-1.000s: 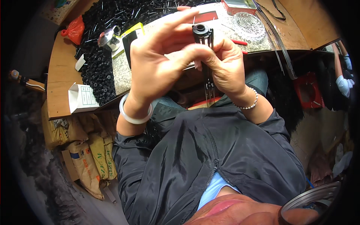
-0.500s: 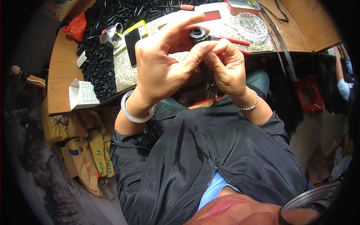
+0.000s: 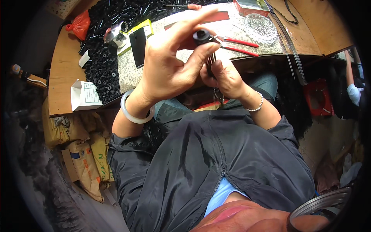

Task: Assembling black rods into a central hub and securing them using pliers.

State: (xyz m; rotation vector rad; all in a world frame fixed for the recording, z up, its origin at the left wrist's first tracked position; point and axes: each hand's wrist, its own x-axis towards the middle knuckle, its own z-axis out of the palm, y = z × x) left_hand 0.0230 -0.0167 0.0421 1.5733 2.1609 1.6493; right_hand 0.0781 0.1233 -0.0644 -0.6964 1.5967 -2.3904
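Between my hands is what looks like a folded umbrella frame, its round black end pointing up and thin metal ribs hanging below. My left hand holds it near the top, the thumb pressed against its side and the index finger stretched out beyond it. Lower down, my right hand has its thumb and fingers closed around the ribs. Red-handled pliers lie on the speckled work surface just past my hands. A black phone rests to the left of them.
Heaps of small black parts cover the table's left and far side. Around the work surface are a metal pot, a glass ashtray, a screwdriver, a white carton and thin metal rods. Sacks stand below.
My right hand has come away from my left thumb and slid down the frame. The frame's round end has tipped slightly, and my left hand has shifted a little.
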